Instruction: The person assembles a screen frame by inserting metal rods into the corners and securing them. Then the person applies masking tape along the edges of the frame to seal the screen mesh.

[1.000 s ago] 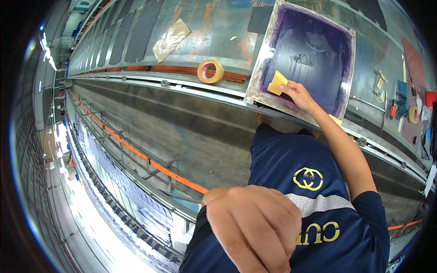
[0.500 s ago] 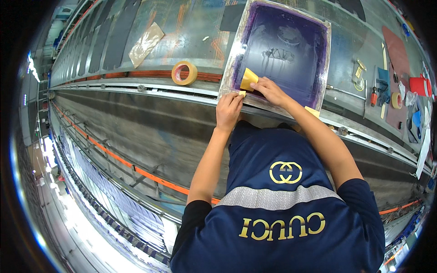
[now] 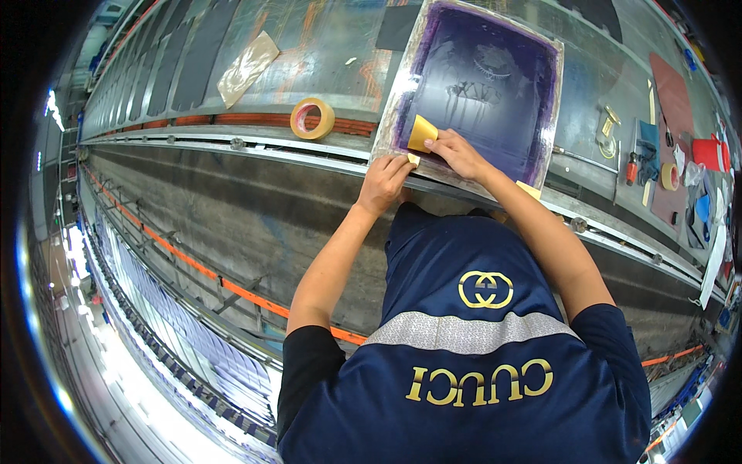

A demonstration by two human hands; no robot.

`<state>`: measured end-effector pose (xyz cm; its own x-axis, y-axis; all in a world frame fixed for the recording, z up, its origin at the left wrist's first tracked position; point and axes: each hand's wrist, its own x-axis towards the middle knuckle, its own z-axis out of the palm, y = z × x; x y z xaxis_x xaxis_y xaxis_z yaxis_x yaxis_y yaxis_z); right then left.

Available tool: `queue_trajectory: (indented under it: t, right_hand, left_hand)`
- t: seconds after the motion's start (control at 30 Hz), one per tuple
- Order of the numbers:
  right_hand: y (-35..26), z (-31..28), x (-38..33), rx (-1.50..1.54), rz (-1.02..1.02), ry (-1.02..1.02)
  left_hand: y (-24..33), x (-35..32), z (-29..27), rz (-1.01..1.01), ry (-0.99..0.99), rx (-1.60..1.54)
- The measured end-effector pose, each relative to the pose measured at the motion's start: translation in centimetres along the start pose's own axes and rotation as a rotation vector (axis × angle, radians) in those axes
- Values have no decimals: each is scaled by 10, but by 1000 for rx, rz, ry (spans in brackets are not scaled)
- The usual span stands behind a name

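A screen-printing frame (image 3: pixel 554 100) with purple mesh lies on the table in front of me. My right hand (image 3: pixel 457 153), over its near left part, pinches a curled piece of yellow tape (image 3: pixel 422 133) that stands up from the mesh. At the frame's near left corner, my left hand (image 3: pixel 384 182) has its fingers closed on a small pale yellow tape end (image 3: pixel 414 160). Whether the two yellow bits are one strip, I cannot tell. Another strip of yellow tape (image 3: pixel 529 189) sticks to the near right corner of the frame.
A roll of yellow tape (image 3: pixel 312 119) stands left of the frame, near a clear plastic bag (image 3: pixel 248 68). Dark panels (image 3: pixel 205 58) line the table's far left. Rightward lie a red-handled screwdriver (image 3: pixel 631 169), another tape roll (image 3: pixel 670 177), scissors (image 3: pixel 669 137) and a red container (image 3: pixel 711 153).
My left forearm and elbow have swung slightly outward to the left. The small tape end shows a little more at my left fingertips. My right hand has barely moved.
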<state>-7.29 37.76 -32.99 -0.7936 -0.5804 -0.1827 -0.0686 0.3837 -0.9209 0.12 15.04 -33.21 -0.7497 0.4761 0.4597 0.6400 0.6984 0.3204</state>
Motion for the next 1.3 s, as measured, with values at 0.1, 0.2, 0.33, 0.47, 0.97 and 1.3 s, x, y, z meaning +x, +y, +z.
queue_trajectory:
  t: [0.1, 0.2, 0.33, 0.47, 0.97, 1.3]
  right_hand:
    - [3, 0, 2, 14, 2, -6]
    - [3, -1, 0, 30, -3, -6]
    - [4, 0, 1, 23, -19, 18]
    - [4, 0, 1, 15, -19, 8]
    - [3, 2, -1, 0, -22, 14]
    - [-2, 5, -7, -105, -48, 23]
  left_hand:
    - [2, 4, 0, -35, 48, -30]
    - [9, 5, 3, -106, 116, -87]
    - [17, 2, 3, -96, 122, -66]
    - [17, 6, 1, -135, 158, -64]
    - [3, -6, 3, 37, -27, 99]
    - [13, -12, -11, -18, -144, 195]
